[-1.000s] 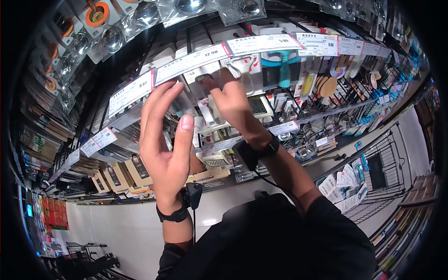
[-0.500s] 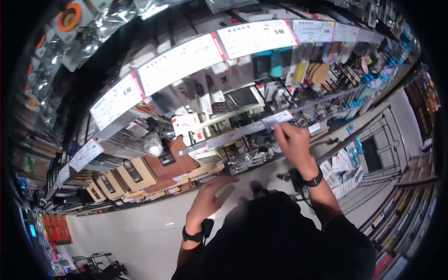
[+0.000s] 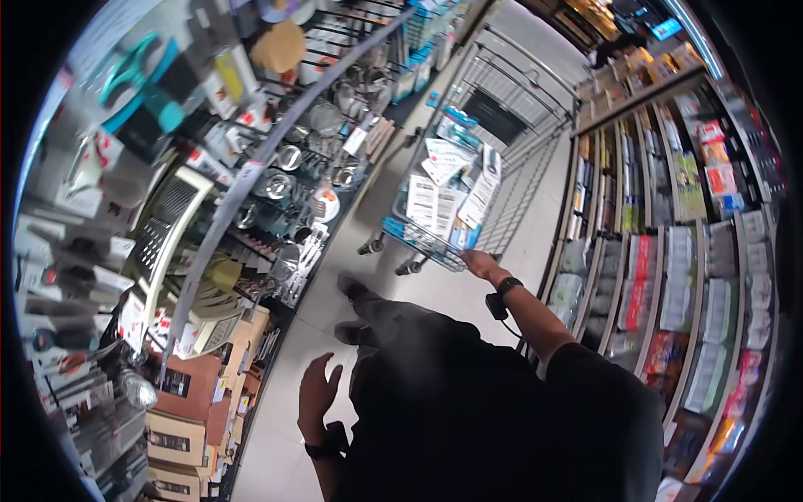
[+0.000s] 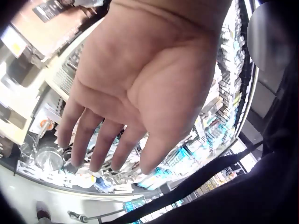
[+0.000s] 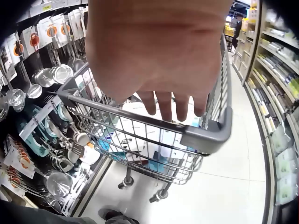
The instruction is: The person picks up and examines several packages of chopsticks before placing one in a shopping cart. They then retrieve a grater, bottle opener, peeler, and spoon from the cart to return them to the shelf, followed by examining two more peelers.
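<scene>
My right hand [image 3: 483, 266] reaches the near end of a wire shopping cart [image 3: 523, 171]. In the right wrist view its fingers [image 5: 164, 106] are straight and overlap the cart's grey rim [image 5: 140, 119]. Inside the cart lies a pile of packaged goods [image 3: 443, 188], with white labels and some blue packs showing. My left hand [image 3: 316, 393] hangs beside my body near the shelf, holding nothing. The left wrist view shows its palm [image 4: 140, 84], with fingers loosely extended.
A shelf of hanging kitchen tools [image 3: 288, 180] runs along the left, with boxed wooden boards [image 3: 180, 435] low down. Stocked shelves [image 3: 669, 276] line the right. Pale floor tiles [image 5: 224, 191] lie between them. A person [image 3: 619, 48] stands far off at the aisle's end.
Both hands have come away from the hanging goods on the shelf. My view has turned right towards the cart, the right hand has moved to its rim, and the left has dropped beside my body.
</scene>
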The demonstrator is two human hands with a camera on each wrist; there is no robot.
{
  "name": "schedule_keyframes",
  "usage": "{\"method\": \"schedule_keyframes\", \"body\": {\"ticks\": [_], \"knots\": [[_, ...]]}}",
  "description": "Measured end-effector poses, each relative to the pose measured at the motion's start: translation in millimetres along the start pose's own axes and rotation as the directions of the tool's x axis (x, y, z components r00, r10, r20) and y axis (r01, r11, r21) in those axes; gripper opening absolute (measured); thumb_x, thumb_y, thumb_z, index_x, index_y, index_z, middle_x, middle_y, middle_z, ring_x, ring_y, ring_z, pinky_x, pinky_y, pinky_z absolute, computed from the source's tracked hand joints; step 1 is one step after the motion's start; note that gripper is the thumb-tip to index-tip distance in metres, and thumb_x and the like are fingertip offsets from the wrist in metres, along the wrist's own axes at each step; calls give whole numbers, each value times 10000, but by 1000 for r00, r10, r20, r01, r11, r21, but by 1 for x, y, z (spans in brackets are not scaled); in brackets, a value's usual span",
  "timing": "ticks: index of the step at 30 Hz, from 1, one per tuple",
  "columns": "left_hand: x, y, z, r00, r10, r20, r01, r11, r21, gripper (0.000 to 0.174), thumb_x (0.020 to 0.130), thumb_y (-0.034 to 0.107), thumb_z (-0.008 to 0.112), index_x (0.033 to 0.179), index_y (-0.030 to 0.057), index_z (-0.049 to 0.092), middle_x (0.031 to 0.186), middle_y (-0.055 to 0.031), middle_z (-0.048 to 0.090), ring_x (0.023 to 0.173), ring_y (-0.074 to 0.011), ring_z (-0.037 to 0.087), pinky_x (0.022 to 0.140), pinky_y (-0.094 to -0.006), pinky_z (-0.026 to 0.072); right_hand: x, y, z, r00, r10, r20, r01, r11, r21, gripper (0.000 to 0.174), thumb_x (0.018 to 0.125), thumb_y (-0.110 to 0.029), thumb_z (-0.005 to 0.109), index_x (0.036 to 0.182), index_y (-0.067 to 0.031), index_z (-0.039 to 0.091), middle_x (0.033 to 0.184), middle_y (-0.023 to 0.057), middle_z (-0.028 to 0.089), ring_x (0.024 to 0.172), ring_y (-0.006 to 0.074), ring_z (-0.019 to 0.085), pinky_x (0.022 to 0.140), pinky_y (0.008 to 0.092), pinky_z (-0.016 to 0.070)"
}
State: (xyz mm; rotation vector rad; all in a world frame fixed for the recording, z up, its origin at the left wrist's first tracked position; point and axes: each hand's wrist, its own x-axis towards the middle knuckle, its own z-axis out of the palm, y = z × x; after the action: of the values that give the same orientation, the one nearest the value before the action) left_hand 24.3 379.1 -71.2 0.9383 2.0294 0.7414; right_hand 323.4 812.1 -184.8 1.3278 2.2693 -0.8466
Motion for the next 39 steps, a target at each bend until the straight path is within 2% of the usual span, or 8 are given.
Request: {"method": "schedule_keyframes", "body": {"ticks": [12,16,21,22,23,26,30,39], "knots": [[95,47,27,977,91,193,-133,967,217,399,917,279,627,1233,42,572,1196,-176,616,1134,-355,572,971,-430,454,-10,-7,-33,994,-18,-106,4,991,-130,444,940,-441,499,845,-64,713,795,192,686,779,405,655,725,507,514],[122,44,41,984,35,174,-75,971,227,373,896,248,675,1206,53,602,1180,-159,632,1054,-317,622,895,-398,504,15,3,-71,976,-120,182,136,988,-75,513,906,-493,524,767,-34,706,746,170,681,747,379,659,691,484,515],[170,84,58,969,-120,214,75,975,208,351,892,231,682,1184,46,625,1136,-166,653,1029,-308,632,885,-394,506,104,30,-105,505,-103,857,-178,959,220,374,791,-335,713,868,30,729,764,90,715,666,170,689,548,318,540],[181,96,62,960,-158,231,104,968,226,350,899,234,673,1186,41,624,1158,-171,649,1050,-308,627,915,-391,494,168,84,-54,246,-540,805,611,731,303,286,824,-241,667,969,-3,731,855,92,726,695,176,692,586,318,546],[192,106,64,956,-166,244,111,968,224,349,905,236,665,1190,39,622,1165,-169,647,1072,-309,621,936,-390,485,185,96,-72,627,-449,636,169,876,452,239,877,-161,566,1010,-40,723,920,99,727,757,174,689,607,322,537],[217,150,67,931,-249,267,189,954,231,345,921,240,644,1194,31,618,1187,-163,643,1143,-310,598,991,-385,457,265,147,-109,994,-57,-91,77,970,231,378,967,-339,436,1031,-30,645,994,218,678,931,396,644,844,459,488],[240,164,71,909,-310,280,231,932,281,337,917,218,642,1193,27,615,1196,-158,644,1141,-314,603,985,-397,463,345,221,-132,855,315,-411,-184,927,328,487,842,-381,638,1100,30,603,1086,313,618,1019,462,604,934,470,483],[278,174,73,861,-399,317,297,898,324,311,939,197,616,1196,23,601,1187,-158,634,1141,-316,591,988,-387,454,416,297,-108,720,579,-383,-426,804,416,934,702,-416,824,1282,150,361,1150,329,602,1012,368,659,871,377,531]]}}
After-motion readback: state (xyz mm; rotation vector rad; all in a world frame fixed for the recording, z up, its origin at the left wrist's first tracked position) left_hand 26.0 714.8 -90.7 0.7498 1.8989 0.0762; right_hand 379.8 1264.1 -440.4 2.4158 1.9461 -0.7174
